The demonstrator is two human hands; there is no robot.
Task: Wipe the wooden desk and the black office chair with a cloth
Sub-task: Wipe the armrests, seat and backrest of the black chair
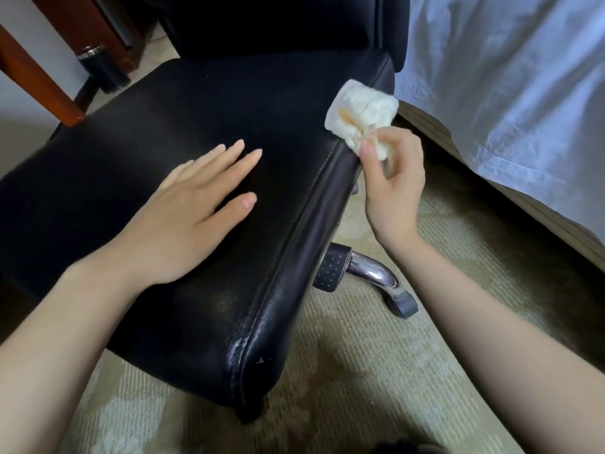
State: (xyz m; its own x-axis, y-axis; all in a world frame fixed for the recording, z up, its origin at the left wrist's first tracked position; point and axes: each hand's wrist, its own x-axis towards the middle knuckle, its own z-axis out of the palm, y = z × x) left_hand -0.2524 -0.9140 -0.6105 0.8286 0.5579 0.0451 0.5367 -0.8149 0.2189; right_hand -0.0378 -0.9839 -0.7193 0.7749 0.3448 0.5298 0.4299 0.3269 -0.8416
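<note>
- Two hands are at work. The right hand (393,181) pinches a crumpled white cloth (360,109) between thumb and curled fingers, with the wrist hanging just off the seat's right side.
- From that hand the cloth stands up and away toward the backrest (278,21). Its far part lies against the right edge of the black office chair seat (157,126), near the rear corner. An orange-brown stain shows on it.
- That edge, with its stitched seam (289,229), is the long axis here, running from the cloth back toward the person and ending at the scuffed front corner. I judge the coming stroke should follow it, and the right hand is the nearer one.
- The left hand (196,211) lies flat on the middle of the seat, fingers straight and holding nothing, seemingly steadying the chair.
- Further out, a chrome base arm (370,273) with its caster (404,306) stands on patterned carpet (360,371), and white bed linen (507,93) hangs to the right.
- Far left, well apart from both hands, is a reddish wooden leg (39,80), probably the bench's.
</note>
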